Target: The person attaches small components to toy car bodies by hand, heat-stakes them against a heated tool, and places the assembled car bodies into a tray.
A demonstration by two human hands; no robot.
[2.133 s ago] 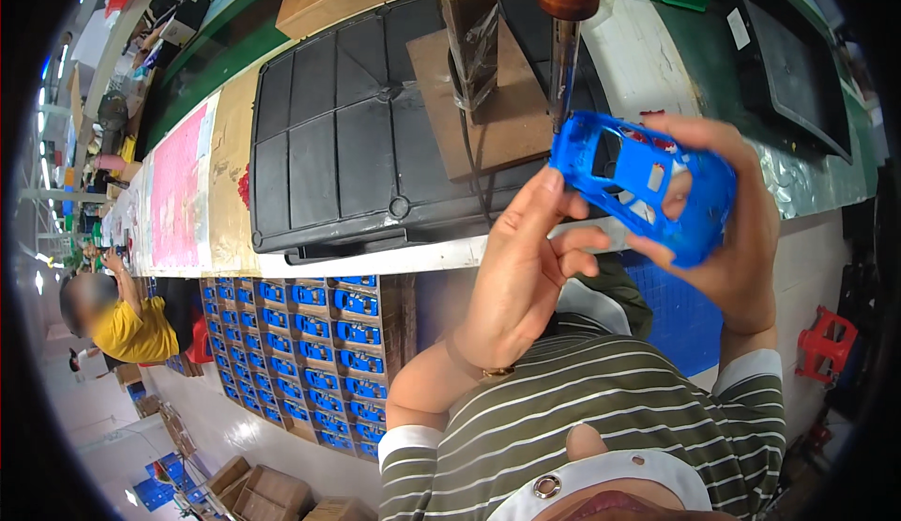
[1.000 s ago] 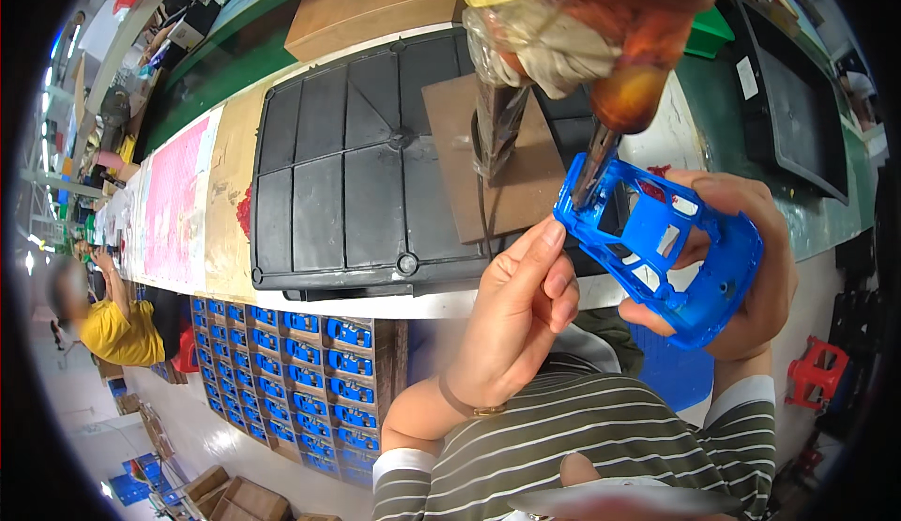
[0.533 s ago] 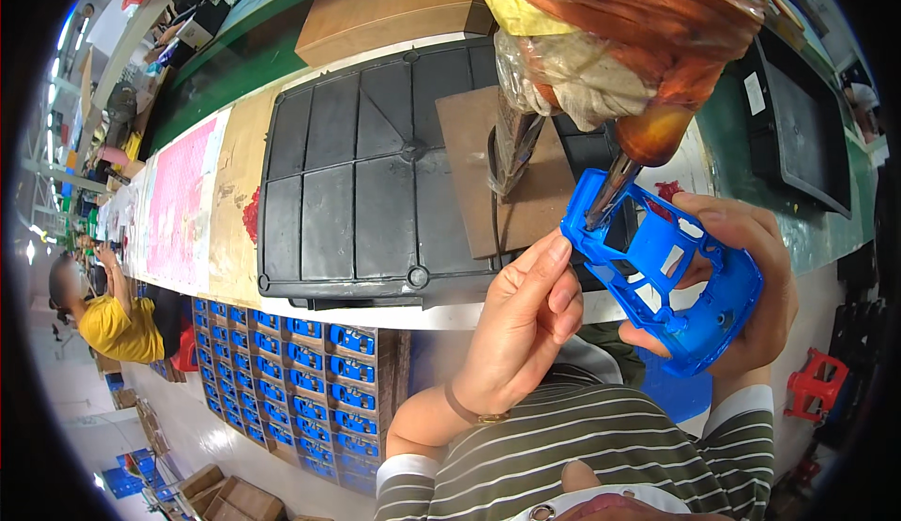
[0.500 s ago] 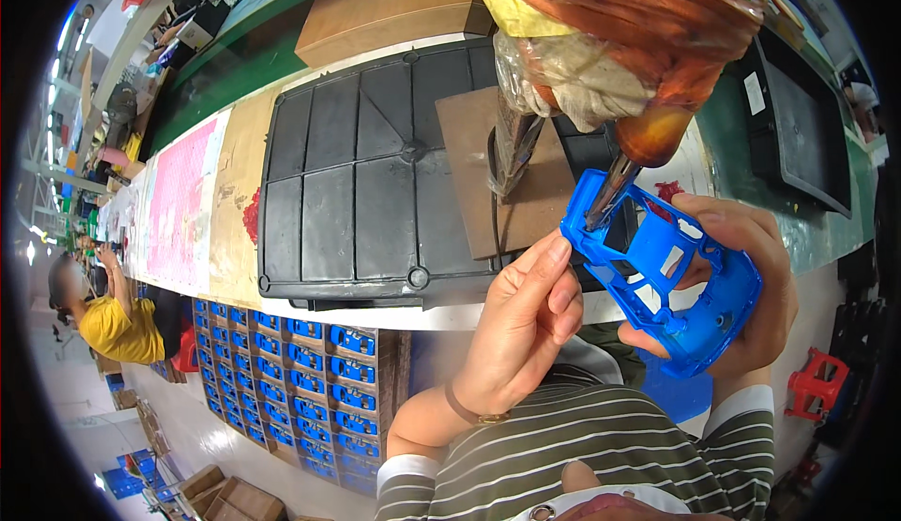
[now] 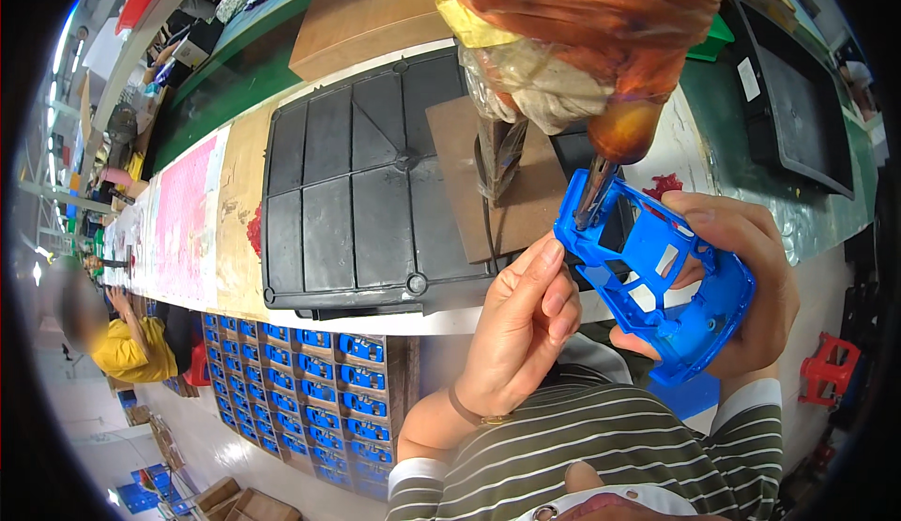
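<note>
A blue plastic toy car body shell (image 5: 649,243) is held tilted between my hands. My left hand (image 5: 519,324) pinches its left corner between thumb and fingertips. My right hand (image 5: 765,282) wraps around the opposite, rounded end, with the thumb on the upper edge and fingers beneath. A split metal tip (image 5: 594,194) reaches down into the shell's left end, close to my left fingertips; whether it touches the plastic I cannot tell. Above it hangs a machine head bundled in orange cloth and clear plastic (image 5: 587,28), hiding whatever is inside.
A plastic-wrapped post (image 5: 499,160) rises from a brown board (image 5: 448,145) on an upturned black crate (image 5: 324,192). A black tray (image 5: 798,113) lies right. Below the table edge, a rack (image 5: 405,390) holds several blue shells. A person in yellow (image 5: 136,352) sits far left; a red stool (image 5: 831,369) stands right.
The view has shifted slightly, so the wrapped machine head appears farther left. The shell sits a little differently against the tip, and both hands keep the same hold.
</note>
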